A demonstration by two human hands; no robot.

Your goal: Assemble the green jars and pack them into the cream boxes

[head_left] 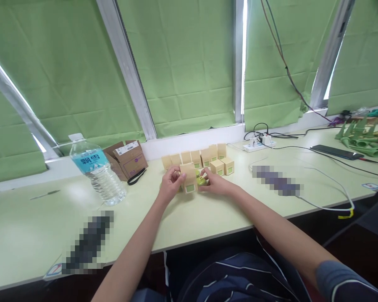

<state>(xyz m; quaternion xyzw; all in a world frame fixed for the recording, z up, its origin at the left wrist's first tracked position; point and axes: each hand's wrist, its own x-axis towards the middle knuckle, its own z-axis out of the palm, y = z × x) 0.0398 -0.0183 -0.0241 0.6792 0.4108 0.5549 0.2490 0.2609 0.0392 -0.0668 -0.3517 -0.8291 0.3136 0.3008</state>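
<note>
My left hand (pixel 170 183) is closed on a small tan cardboard box (pixel 189 179) with a green label on its front and its flap standing up. Just right of that box, my right hand (pixel 218 184) pinches a small round green object (pixel 201 181) with a yellowish top. What kind of object it is, I cannot make out. Behind both hands stands a row of similar tan boxes (pixel 195 158) with raised flaps. Two closed boxes (pixel 228 166) sit beside the row on the right. My fingers partly hide the things between the hands.
A large water bottle (pixel 97 172) and an open brown carton (pixel 129 159) stand at the left. Along the back lies a power strip (pixel 258 144) with black cables. To the right are a phone (pixel 337 152) and green plastic pieces (pixel 362 138). Two blurred patches lie on the table.
</note>
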